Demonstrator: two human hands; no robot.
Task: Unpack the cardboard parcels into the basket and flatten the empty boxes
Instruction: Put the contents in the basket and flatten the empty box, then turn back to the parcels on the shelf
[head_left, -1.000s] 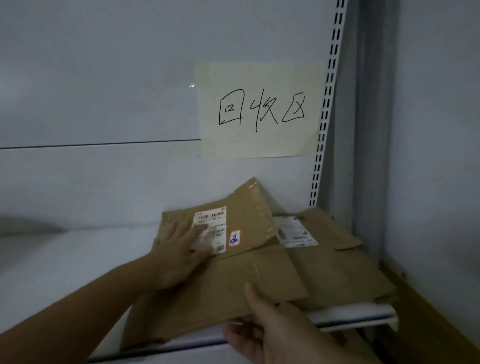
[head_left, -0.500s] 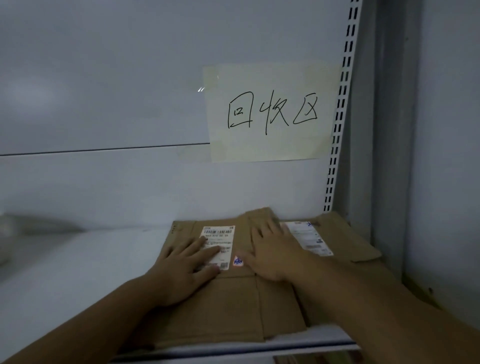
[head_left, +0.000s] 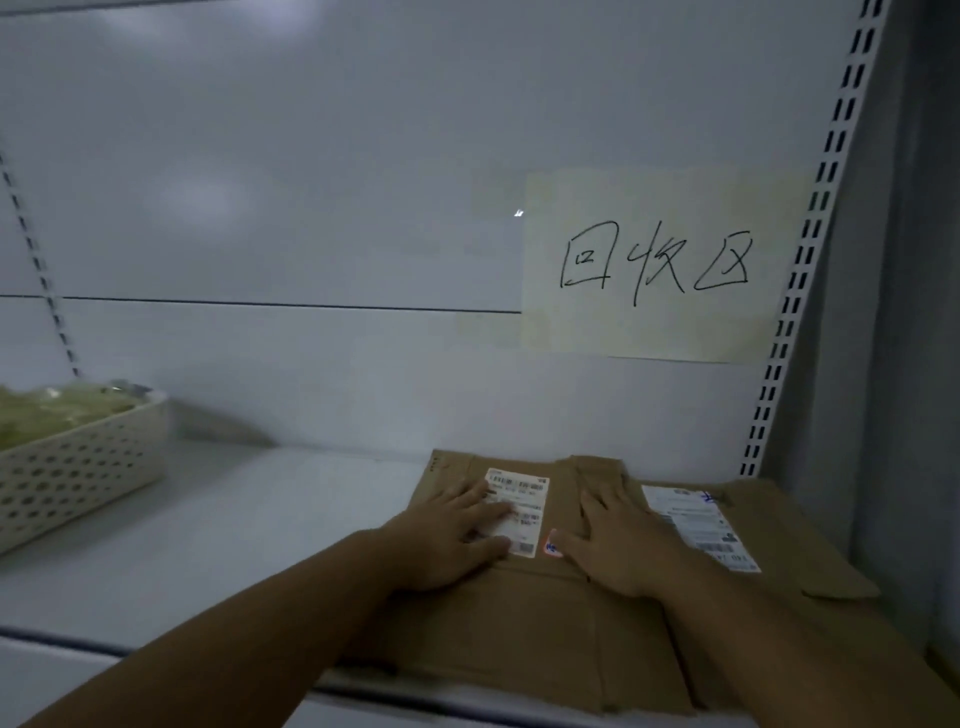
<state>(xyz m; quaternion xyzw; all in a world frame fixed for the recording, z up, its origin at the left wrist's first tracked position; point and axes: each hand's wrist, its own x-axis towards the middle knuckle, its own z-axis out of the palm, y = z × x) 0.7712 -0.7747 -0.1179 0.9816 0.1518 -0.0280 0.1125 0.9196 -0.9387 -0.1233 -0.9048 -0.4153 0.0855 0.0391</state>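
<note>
Both hands are down flat on the flattened cardboard box (head_left: 519, 629). The box lies on the white shelf (head_left: 234, 525) toward its right end, with its near edge reaching the shelf's front lip. The left hand (head_left: 447, 543) is spread wide, fingers straight and palm on the board. Its fingertips overlap the left part of the white shipping label (head_left: 522, 506) stuck on the box's far half. The right hand (head_left: 623, 545) lies just beside it, splayed the same way and gripping nothing. Its fingers point at the back wall, and its thumb stretches toward a small orange sticker (head_left: 554, 548), which sits between the two hands just below the label. So the box is directly under both palms and runs back from them toward the person, beneath the forearms.

A second flattened box (head_left: 795, 551) lies under the first and sticks out to the right. Its own white label (head_left: 698, 525) shows just beside the outer edge of the right hand.

At the far left of the shelf, well apart from the hands, stands a cream perforated basket (head_left: 78, 467). Pale green packets (head_left: 47, 413) are heaped in it, too blurred to say what they are.

On the back panel above the boxes hangs a pale paper sign (head_left: 660, 332) with three handwritten black characters. Next to its right edge runs a slotted shelf upright (head_left: 831, 171).
</note>
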